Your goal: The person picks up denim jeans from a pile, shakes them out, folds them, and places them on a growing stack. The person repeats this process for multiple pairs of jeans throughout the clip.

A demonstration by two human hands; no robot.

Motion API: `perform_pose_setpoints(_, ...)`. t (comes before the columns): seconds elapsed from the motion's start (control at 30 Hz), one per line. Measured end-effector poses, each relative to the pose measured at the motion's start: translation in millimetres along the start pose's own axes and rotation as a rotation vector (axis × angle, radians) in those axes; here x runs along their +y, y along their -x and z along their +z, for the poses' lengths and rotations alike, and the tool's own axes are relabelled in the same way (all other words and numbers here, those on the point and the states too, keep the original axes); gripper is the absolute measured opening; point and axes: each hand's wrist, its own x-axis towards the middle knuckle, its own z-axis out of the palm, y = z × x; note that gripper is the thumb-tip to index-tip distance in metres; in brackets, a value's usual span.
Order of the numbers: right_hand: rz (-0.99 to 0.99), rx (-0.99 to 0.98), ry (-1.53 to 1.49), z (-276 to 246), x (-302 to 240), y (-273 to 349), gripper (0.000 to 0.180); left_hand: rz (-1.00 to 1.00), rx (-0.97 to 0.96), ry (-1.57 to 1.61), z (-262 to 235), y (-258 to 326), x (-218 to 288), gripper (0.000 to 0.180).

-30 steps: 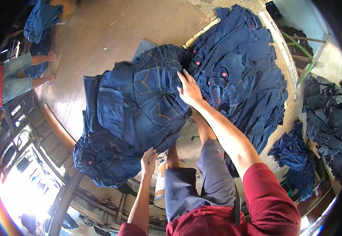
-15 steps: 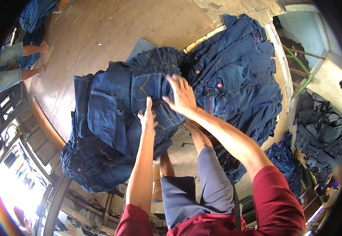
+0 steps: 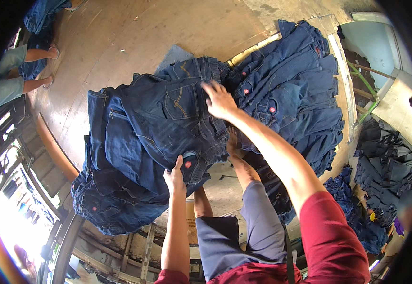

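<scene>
A: State of the grip?

B: The left hand point(image 3: 176, 176) is closed on the near hem edge of the top pair of jeans point(image 3: 168, 123). The right hand point(image 3: 219, 100) lies flat and spread on the waistband, holding nothing.

A: Orientation?

B: The garment lies ahead of the left hand, atop the left denim stack point(image 3: 111, 199). Its long axis runs from near-left to far-right. The right denim stack point(image 3: 296, 94) lies just beside it.

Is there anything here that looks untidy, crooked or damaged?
No damage shows. The pair of jeans under the right hand lies crumpled and skewed across its stack, and the left hand grips its lower edge. The larger pile beside it sprawls loosely, hanging past the table edge.
</scene>
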Motion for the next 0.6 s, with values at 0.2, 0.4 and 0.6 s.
perform_pose_setpoints(0.2, 0.108, -0.027, 0.072, 15.8, 6.9, -7.9, 0.039, -0.006, -0.024, 0.028, 2.7, -0.7, 1.7, 0.056)
perform_pose_setpoints(0.4, -0.52, -0.474, -0.272, -38.1, -44.1, 97.2, 0.033, 0.025, -0.114, -0.158, 35.8, -14.5, 0.7, 0.062)
perform_pose_setpoints(0.6, 0.095, -0.098, 0.001, -1.8, 11.8, -16.9, 0.076, 0.055, 0.012, -0.003, 7.7, -12.4, -23.4, 0.036)
